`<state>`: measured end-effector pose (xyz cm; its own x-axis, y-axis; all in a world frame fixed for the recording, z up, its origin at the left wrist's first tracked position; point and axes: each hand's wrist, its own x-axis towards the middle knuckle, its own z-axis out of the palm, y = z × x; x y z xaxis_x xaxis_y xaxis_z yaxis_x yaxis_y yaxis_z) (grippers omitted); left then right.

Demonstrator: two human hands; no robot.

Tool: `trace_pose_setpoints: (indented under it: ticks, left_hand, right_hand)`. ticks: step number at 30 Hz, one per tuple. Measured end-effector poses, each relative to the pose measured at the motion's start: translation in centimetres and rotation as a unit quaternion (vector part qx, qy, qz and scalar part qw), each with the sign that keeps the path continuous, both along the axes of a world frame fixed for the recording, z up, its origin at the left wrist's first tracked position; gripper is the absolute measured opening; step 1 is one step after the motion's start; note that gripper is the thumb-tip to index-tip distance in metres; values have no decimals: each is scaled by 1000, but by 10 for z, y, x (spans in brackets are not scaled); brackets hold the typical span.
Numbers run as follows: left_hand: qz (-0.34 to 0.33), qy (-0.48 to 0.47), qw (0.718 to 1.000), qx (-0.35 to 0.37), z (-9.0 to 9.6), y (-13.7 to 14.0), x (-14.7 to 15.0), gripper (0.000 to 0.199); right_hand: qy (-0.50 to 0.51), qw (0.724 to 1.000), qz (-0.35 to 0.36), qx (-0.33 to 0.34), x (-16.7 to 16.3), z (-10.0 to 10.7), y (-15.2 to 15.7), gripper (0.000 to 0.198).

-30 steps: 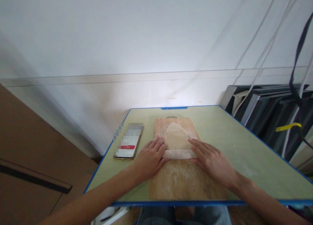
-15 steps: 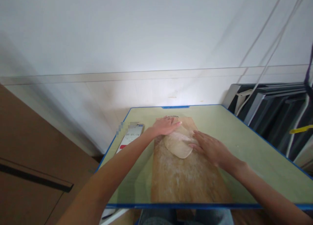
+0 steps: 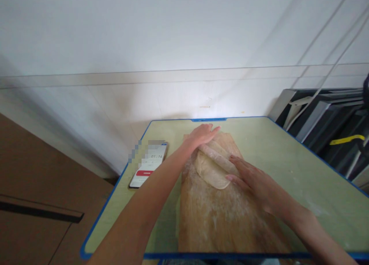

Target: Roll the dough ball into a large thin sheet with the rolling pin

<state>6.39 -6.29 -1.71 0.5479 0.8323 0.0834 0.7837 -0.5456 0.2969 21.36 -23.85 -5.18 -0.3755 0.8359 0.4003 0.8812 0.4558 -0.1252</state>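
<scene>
A flattened sheet of pale dough (image 3: 211,172) lies on a floured wooden board (image 3: 213,215). Across it, slanting down to the right, rests a light, flour-dusted rolling pin (image 3: 219,157). At its far left end is my left hand (image 3: 203,135), bent over the pin with the thumb side out to the right. My right hand (image 3: 249,176) grips the near right end, its thumb beside the dough's edge. Both hands hide the ends of the pin, and some dough shows beyond it.
The board lies on a pale green table (image 3: 282,173) with a blue rim. Left of my left forearm lies a phone (image 3: 148,163) showing a timer. Dark flat panels (image 3: 331,119) and cables stand at the right, a white wall (image 3: 173,34) behind, a brown cabinet (image 3: 34,173) at left.
My left hand has shifted up and away on the pin, uncovering more of it. The right hand stays near the pin's right end. The view has tilted and shifted slightly.
</scene>
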Motion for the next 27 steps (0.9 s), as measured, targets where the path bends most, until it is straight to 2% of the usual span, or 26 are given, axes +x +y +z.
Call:
trace_pose_setpoints:
  ticks: [4, 8, 15, 21, 27]
  left_hand:
    - [17, 38, 999, -22, 0, -5, -3, 66]
    - [29, 78, 996, -27, 2, -16, -9, 60]
    - [34, 115, 993, -19, 1, -39, -29, 62]
    - [28, 136, 990, 37, -9, -63, -55, 54]
    - [26, 143, 985, 93, -9, -90, -69, 48]
  right_hand:
    - [6, 1000, -11, 7, -4, 6, -6, 50]
    - [-30, 999, -17, 8, -9, 10, -14, 49]
    - [-153, 974, -90, 142, -32, 7, -26, 62]
    - [-149, 969, -118, 155, -46, 15, -34, 58]
    - [-126, 971, -123, 160, -49, 7, -40, 55]
